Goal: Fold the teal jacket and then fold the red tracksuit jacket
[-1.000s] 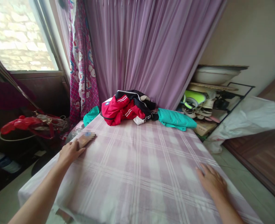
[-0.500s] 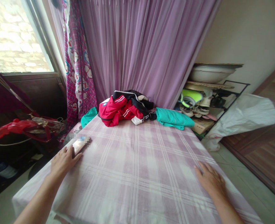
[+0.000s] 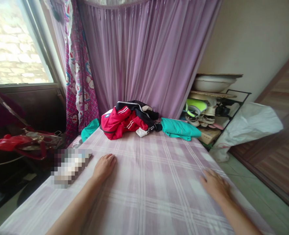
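A pale plaid cloth [image 3: 144,182] in lilac and white covers the table. My left hand [image 3: 104,165] lies palm down on it, left of the middle, with its fingers stretched and nothing held. To the left of that hand, near the edge, is a flat, light-coloured object [image 3: 73,166], blurred out so that its kind cannot be told. Close to the right edge, my right hand [image 3: 215,185] rests on the cloth, fingers apart and holding nothing.
Red and black clothes [image 3: 127,119] are heaped at the far edge, beside a folded teal cloth [image 3: 180,128]. Another teal cloth [image 3: 89,129] sits at the far left corner. A shoe rack [image 3: 229,112] and white sack [image 3: 249,124] stand right; purple curtains [image 3: 144,58] hang behind.
My left hand has moved right, away from the blurred object it was touching, onto the cloth. My right hand has barely moved. The view has tilted up slightly.
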{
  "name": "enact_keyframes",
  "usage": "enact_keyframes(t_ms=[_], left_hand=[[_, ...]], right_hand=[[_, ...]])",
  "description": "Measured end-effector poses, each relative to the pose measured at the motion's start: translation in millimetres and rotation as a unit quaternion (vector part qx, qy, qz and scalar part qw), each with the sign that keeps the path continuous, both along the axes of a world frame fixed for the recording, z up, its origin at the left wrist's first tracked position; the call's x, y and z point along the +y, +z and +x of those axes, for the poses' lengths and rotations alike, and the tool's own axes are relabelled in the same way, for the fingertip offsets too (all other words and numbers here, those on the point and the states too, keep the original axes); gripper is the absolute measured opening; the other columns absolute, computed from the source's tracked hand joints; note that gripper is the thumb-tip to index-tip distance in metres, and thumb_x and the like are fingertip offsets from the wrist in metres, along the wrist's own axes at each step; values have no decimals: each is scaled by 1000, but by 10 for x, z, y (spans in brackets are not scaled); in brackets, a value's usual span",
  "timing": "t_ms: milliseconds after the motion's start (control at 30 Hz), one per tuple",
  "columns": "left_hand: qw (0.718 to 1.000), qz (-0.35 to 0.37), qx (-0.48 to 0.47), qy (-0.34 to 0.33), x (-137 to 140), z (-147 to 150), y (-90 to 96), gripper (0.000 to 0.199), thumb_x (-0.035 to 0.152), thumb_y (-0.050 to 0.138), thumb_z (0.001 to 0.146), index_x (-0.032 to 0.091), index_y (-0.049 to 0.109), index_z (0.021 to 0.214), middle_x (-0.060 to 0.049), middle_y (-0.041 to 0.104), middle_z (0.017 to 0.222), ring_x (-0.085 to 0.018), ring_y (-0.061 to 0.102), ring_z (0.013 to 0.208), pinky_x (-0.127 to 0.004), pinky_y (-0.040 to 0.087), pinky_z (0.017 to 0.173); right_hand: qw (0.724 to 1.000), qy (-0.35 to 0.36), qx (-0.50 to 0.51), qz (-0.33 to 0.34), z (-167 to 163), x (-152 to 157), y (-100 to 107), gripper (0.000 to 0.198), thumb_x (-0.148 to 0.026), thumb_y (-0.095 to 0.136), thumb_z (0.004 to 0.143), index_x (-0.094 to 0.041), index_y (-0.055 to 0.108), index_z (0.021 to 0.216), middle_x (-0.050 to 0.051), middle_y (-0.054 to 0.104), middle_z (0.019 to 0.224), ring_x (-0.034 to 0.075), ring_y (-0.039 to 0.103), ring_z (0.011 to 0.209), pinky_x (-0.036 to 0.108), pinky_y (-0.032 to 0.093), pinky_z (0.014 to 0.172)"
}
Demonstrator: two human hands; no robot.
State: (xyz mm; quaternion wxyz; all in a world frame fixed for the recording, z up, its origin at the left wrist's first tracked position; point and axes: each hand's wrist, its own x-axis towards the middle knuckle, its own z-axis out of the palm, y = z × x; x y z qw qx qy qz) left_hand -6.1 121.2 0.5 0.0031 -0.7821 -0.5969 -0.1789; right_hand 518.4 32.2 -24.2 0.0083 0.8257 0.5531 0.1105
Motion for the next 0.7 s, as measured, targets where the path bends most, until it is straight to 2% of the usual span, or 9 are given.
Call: enact_keyframes(t_ms=[167,300,500,600,700], left_hand=[[998,17,-58,6,313,121,-27,37,33,40,94,19,72,104,-12,72,115,-25,66,107,-40,50,97],[995,56,-82,-3,438,73,-214,38,36,40,94,19,72,106,-11,73,113,-25,67,106,-41,52,96],[987,110,-115,-25,480,-35,-460,36,39,43,94,23,73,103,-9,74,110,-25,69,104,-42,56,94],[984,125,-127,-13,467,-41,-530,34,41,43,95,27,73,104,-8,74,111,-25,69,105,-43,57,94],[982,138,-130,-13,455,-39,-571,32,41,44,95,30,72,105,-8,74,111,-25,69,103,-43,59,91]], right_hand=[[991,126,44,29,-560,630,381,43,-27,46,89,-22,66,126,11,58,140,26,55,126,40,42,104],[969,222,96,43,-1207,1256,778,41,-24,48,89,-19,67,125,13,58,140,27,53,128,41,39,106],[933,311,145,109,-2008,2292,1358,39,-25,48,95,-14,58,131,11,61,136,23,53,124,37,36,106],[930,302,156,138,-2225,2808,1453,45,-29,44,98,-10,47,139,15,59,136,25,51,126,42,37,106],[925,295,172,165,-2326,3213,1378,43,-38,41,100,-14,50,134,14,62,129,28,50,127,46,38,105]])
